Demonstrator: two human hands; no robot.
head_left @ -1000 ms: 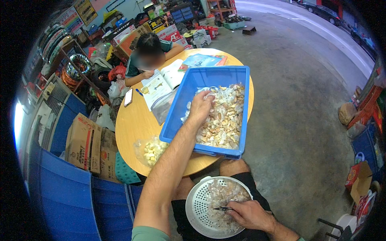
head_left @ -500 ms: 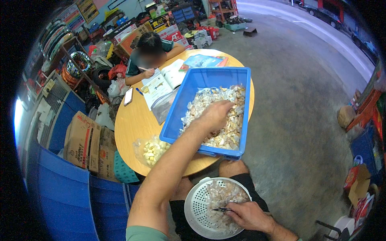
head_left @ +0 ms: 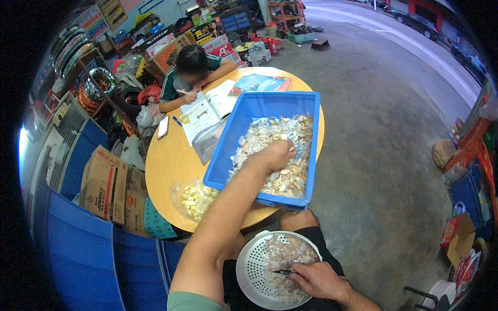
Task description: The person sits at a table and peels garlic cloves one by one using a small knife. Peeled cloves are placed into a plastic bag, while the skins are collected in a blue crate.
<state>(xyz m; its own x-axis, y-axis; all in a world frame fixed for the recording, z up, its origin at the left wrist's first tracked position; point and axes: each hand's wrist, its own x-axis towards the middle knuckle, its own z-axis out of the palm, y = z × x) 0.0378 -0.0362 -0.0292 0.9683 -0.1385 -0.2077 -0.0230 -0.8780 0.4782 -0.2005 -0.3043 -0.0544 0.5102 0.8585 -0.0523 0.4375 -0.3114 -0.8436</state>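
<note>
My left hand reaches into a blue plastic bin, its fingers curled together over a heap of garlic cloves in papery skins. Whatever is between those fingers is too small and blurred to tell. On my lap rests a white colander with loose garlic skins in it. Above it my right hand is closed on a small knife, whose dark pointed blade sticks out leftward. Beside my left forearm, a clear plastic bag holds peeled garlic cloves.
A round wooden table carries the bin. Across it, a person writes by an open book; a phone lies nearby. Blue panels and cardboard boxes stand at left; an open carton is at right.
My left hand has drawn back slightly toward me within the bin, and its fingers have curled in more. My right hand keeps its hold on the knife over the colander.
</note>
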